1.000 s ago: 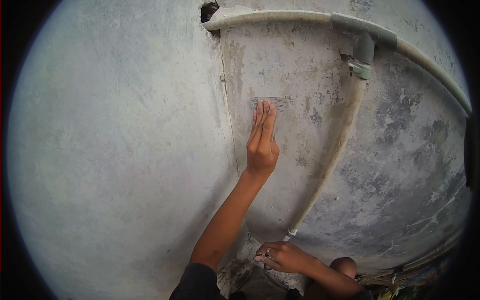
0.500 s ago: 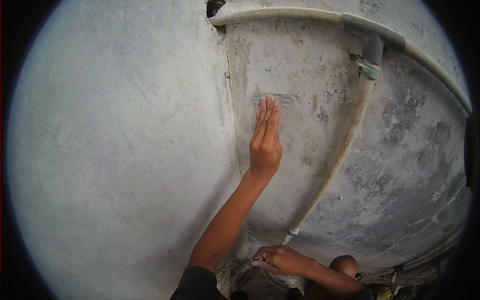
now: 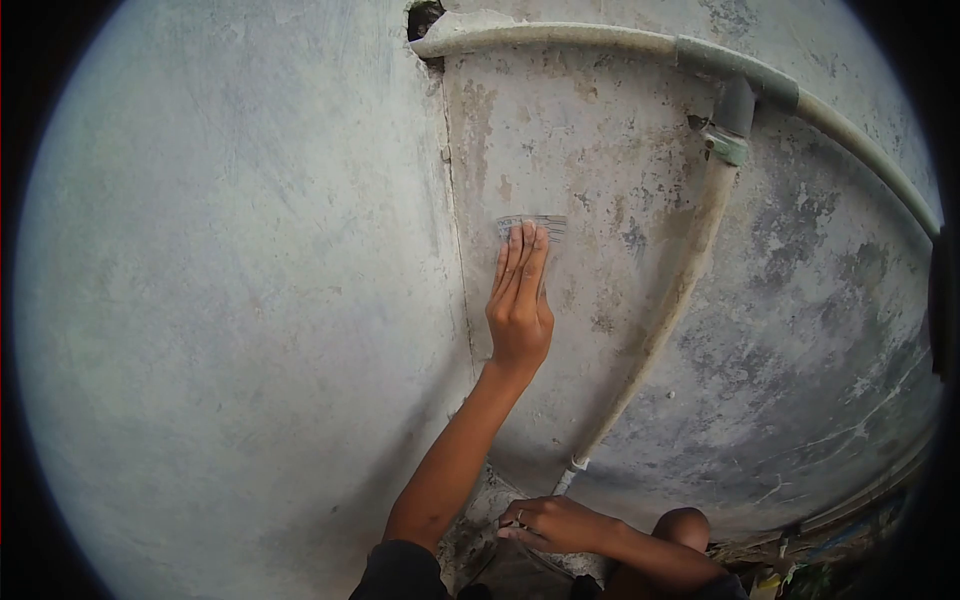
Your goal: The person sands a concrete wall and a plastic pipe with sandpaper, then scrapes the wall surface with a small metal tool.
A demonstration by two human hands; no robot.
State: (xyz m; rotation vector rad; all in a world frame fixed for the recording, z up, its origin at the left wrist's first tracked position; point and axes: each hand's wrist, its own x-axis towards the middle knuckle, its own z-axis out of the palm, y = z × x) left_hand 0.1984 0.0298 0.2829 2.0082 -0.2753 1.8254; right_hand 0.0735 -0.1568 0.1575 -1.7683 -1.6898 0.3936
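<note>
Up top you had a curved pipe (image 3: 560,38) running R from a dark hole (image 3: 427,16), w/ a grey tee (image 3: 736,68) approx. midway. Below the tee you saw a greenish fitting (image 3: 727,149), then a dirty off-white downpipe (image 3: 688,270) slanting down-L to a white coupling (image 3: 578,464). Your L side was a pale smooth wall (image 3: 230,250); misc. debris (image 3: 785,575) lay bottom R, details unclear.

Head-worn view, forward and down
</note>
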